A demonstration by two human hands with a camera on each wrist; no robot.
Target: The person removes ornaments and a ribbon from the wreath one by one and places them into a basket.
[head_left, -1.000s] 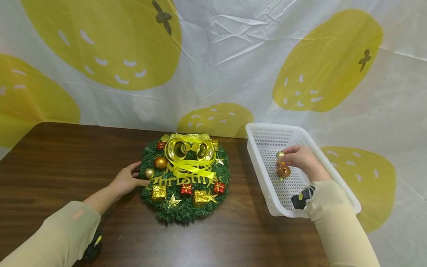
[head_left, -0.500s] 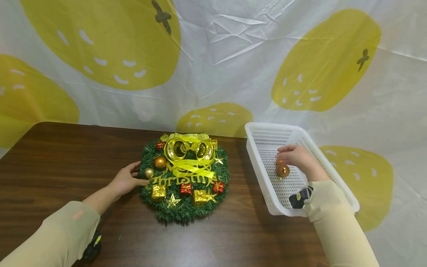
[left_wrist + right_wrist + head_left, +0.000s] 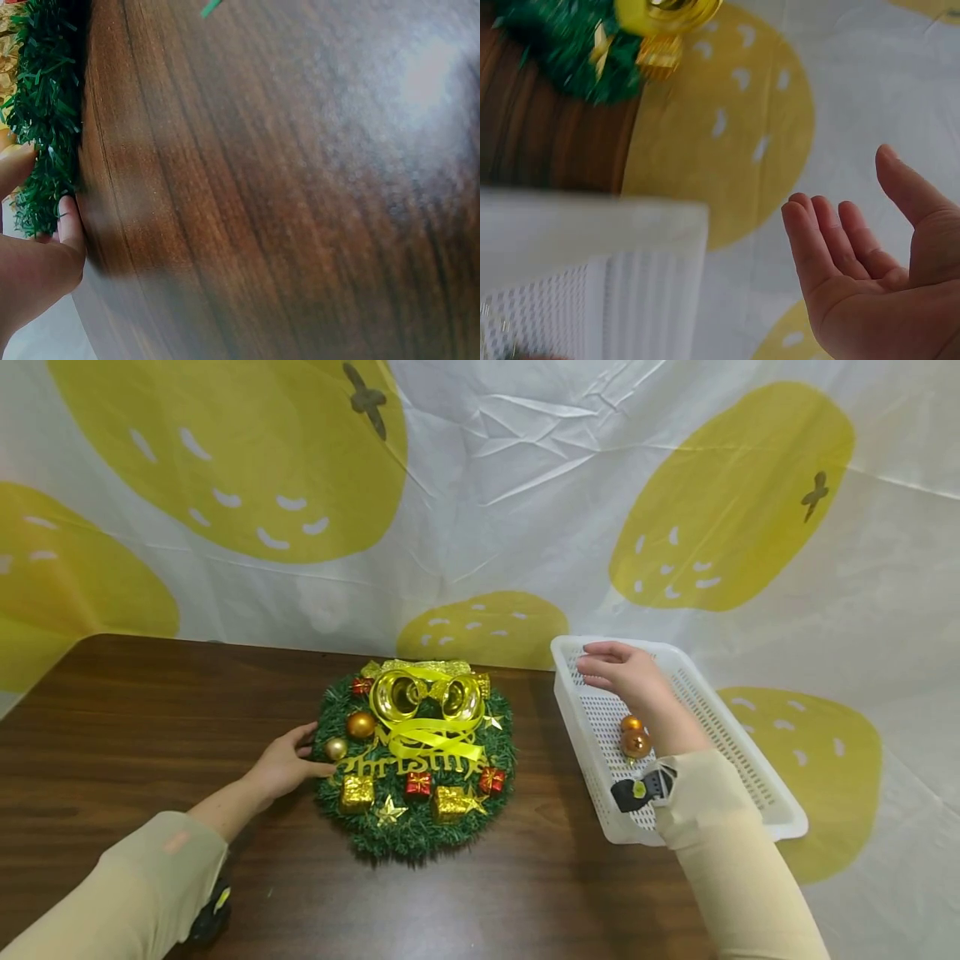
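Note:
A green Christmas wreath (image 3: 420, 839) lies flat on the table, dressed with gold bells, a yellow ribbon, small gift boxes, stars and baubles. My left hand (image 3: 285, 766) grips its left edge, with the thumb over the rim; the left wrist view shows the thumb and fingers around the green tinsel (image 3: 49, 97). My right hand (image 3: 622, 672) hovers over the far part of a white plastic basket (image 3: 581, 760) and holds nothing. Its palm (image 3: 877, 315) is bare in the right wrist view, fingers apart from the thumb. Below the wrist, an orange bauble (image 3: 636, 743) lies in the basket beside another.
The brown wooden table (image 3: 150, 710) extends left and in front of the wreath. Behind it hangs a white cloth (image 3: 510, 510) with yellow fruit prints. The basket's high rim stands to the right of the wreath.
A gold bauble was in my right fingers one second ago; they have let go of it inside the basket. The right hand has risen away and left. My left hand has stayed put.

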